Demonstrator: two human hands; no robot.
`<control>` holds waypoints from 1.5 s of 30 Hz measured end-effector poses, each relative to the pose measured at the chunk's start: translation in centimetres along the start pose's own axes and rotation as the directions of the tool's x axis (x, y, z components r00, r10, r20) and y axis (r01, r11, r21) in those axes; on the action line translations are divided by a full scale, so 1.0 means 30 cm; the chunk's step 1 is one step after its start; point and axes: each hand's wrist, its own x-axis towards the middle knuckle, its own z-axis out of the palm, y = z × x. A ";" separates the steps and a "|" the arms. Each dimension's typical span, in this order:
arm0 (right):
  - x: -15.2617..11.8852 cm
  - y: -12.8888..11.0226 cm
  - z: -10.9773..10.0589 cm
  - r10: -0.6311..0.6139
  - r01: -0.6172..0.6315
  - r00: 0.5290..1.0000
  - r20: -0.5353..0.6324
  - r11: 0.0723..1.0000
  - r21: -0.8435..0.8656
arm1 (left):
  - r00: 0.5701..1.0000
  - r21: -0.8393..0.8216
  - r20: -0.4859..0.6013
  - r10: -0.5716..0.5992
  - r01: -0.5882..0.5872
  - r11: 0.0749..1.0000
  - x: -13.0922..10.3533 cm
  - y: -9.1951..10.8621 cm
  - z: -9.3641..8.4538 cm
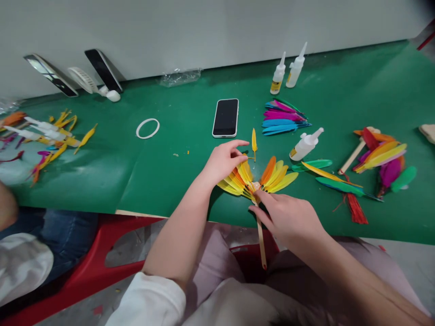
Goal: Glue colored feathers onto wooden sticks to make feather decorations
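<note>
1 fan (257, 185) lies at the edge of the table (163, 172), ahead and left of the right hand (292, 217), whose thumb and finger pinch the top of its handle (261, 240). The left hand (222, 162) arches over the left feathers (230, 187), index finger out; whether it holds anything, I cannot tell.

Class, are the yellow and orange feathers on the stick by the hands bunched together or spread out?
Spread out: the feathers fan to both sides of the stick, with a gap showing between two groups.
</note>
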 end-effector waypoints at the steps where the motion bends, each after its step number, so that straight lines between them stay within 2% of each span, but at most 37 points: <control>1: 0.001 0.000 0.001 0.001 -0.001 1.000 -0.002 1.000 -0.006 | 1.000 0.001 -0.001 -0.001 0.001 1.000 0.000 0.001 -0.001; 4: 0.004 0.003 0.010 -0.002 0.002 0.999 -0.039 1.000 -0.008 | 1.000 -0.005 -0.024 -0.006 0.006 1.000 -0.004 -0.003 -0.020; 7: 0.006 0.010 0.023 -0.007 0.013 0.988 -0.154 0.999 0.036 | 0.991 0.002 -0.130 -0.011 0.011 1.000 -0.014 -0.019 -0.066; 10: 0.009 0.018 0.034 0.011 0.025 0.954 -0.300 0.993 0.116 | 0.971 0.164 -0.237 0.011 0.028 0.986 -0.022 -0.042 -0.111; 12: 0.013 0.020 0.039 0.021 0.029 0.936 -0.351 0.990 0.137 | 0.976 0.329 -0.210 0.061 0.012 0.944 -0.020 -0.054 -0.123; 15: 0.019 0.022 0.043 0.012 0.042 0.934 -0.356 0.989 0.145 | 0.989 0.504 -0.096 0.115 -0.052 0.862 -0.011 -0.069 -0.115; 18: 0.024 0.031 0.039 0.035 0.052 0.935 -0.352 0.971 0.234 | 0.992 0.552 -0.057 0.116 -0.066 0.831 -0.004 -0.080 -0.101; 21: 0.025 0.051 0.028 0.142 0.022 0.903 -0.405 0.928 0.372 | 0.990 0.563 -0.074 0.122 -0.060 0.824 -0.003 -0.085 -0.096; 23: 0.025 0.061 0.024 0.174 0.016 0.888 -0.425 0.914 0.406 | 0.989 0.577 -0.077 0.127 -0.060 0.814 -0.003 -0.084 -0.096; 27: 0.025 0.058 0.040 0.057 0.059 0.939 -0.340 0.945 0.321 | 0.987 0.612 -0.086 0.134 -0.053 0.789 -0.004 -0.084 -0.098; 30: 0.025 0.046 0.061 0.019 0.052 0.961 -0.275 0.967 0.250 | 0.988 0.619 -0.077 0.137 -0.061 0.783 -0.009 -0.086 -0.100; 34: 0.025 0.041 0.071 0.009 0.045 0.971 -0.240 0.975 0.217 | 0.986 0.614 -0.008 0.168 -0.127 0.779 -0.018 -0.083 -0.104; 45: 0.014 0.045 0.053 -0.056 0.110 0.982 -0.181 0.946 0.304 | 0.991 0.576 0.034 0.132 -0.128 0.808 -0.033 -0.064 -0.117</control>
